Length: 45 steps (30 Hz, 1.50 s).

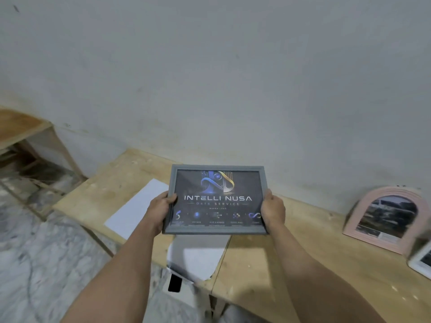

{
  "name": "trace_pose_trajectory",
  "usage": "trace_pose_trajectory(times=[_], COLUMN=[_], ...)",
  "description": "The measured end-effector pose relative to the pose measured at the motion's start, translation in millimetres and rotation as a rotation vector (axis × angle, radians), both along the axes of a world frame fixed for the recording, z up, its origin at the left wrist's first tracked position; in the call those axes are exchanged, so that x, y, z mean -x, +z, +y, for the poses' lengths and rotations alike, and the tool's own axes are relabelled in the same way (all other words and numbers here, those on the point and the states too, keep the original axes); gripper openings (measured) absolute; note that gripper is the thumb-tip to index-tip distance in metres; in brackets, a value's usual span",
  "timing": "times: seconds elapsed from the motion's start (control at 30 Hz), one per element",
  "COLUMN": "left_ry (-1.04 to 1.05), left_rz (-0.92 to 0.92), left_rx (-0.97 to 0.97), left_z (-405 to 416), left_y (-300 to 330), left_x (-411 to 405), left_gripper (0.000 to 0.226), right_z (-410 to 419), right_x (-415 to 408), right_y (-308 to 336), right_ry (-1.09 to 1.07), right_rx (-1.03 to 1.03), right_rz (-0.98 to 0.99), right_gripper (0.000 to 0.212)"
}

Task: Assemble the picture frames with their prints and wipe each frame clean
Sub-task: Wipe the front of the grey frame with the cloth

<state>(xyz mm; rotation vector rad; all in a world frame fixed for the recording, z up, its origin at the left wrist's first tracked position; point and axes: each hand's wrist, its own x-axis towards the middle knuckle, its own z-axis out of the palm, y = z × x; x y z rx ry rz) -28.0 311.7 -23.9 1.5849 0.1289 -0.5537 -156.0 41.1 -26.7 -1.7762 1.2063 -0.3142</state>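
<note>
Near the table's front edge lies a white sheet [198,257]. Above it, the left hand [161,209] and right hand [272,209] each grip a side of the grey frame [217,230], print facing up, lifted off the wooden table [268,264], probably for inspection. Far right, a pink arched frame [356,220] leans upright, seemingly finished.

Both forearms are bare to the frame's edge, and the left hand [161,207] and right hand [272,209] wear nothing.

The print [217,199] in the grey frame [172,183] reads "INTELLI NUSA" above "DATA SERVICE"; smaller captions are illegible.
</note>
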Motion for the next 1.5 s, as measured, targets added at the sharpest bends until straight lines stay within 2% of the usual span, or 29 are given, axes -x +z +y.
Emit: trace_pose_trajectory(times=[0.13,0.27,0.33,0.4,0.47,0.6,0.67,0.77,0.83,0.9,0.97,1.1,1.17,1.23,1.3,1.37,1.4,1.5], left_ry=[0.031,0.108,0.140,0.195,0.230,0.286,0.305,0.309,0.301,0.294,0.289,0.305,0.307,0.284,0.249,0.234,0.237,0.279], left_rz=[0.103,0.193,0.223,0.252,0.291,0.350,0.369,0.381,0.374,0.373,0.373,0.334,0.304,0.279,0.245,0.191,0.173,0.137], left_rx=[-0.039,0.002,-0.017,-0.026,-0.040,-0.069,-0.102,-0.144,-0.159,-0.163,-0.152,-0.168,-0.174,-0.157,-0.116,-0.067,-0.042,0.000], left_z=[25,40,47,54,60,55,49,40,38,36,33,23,19,12,4,-2,-4,3], left_y=[-34,-55,-68,-81,-92,-117,-130,-145,-150,-154,-154,-146,-135,-124,-109,-92,-86,-72], left_x=[-16,-25,-33,-43,-50,-69,-82,-101,-109,-114,-115,-117,-115,-114,-114,-110,-107,-94], left_gripper=[0.023,0.018,0.019,0.022,0.025,0.024,0.026,0.026,0.026,0.028,0.028,0.023,0.022,0.021,0.021,0.021,0.021,0.020], right_z=[26,22,8,-10,-29,-68,-83,-96,-98,-99,-101,-106,-95,-77,-53,-30,-21,2], right_x=[-18,-41,-58,-79,-105,-170,-201,-238,-246,-249,-248,-261,-266,-265,-255,-232,-218,-154], right_y=[-30,-51,-59,-66,-73,-102,-123,-159,-180,-194,-195,-162,-132,-112,-100,-102,-107,-113], right_ry=[0.022,0.106,0.176,0.197,0.234,0.526,0.692,0.908,0.956,0.927,0.871,0.754,0.772,0.843,0.929,0.995,0.991,0.949], right_rx=[-0.013,-0.183,-0.178,-0.125,-0.044,0.242,0.341,0.433,0.533,0.703,0.769,0.492,0.511,0.604,0.645,0.674,0.652,0.407], right_rz=[0.009,0.003,0.038,0.078,0.152,0.383,0.465,0.583,0.640,0.614,0.490,0.149,0.007,-0.080,-0.081,-0.077,-0.092,-0.035], right_gripper=[0.052,0.044,0.038,0.030,0.036,0.048,0.052,0.068,0.064,0.045,0.032,0.032,0.028,0.038,0.054,0.059,0.060,0.067])
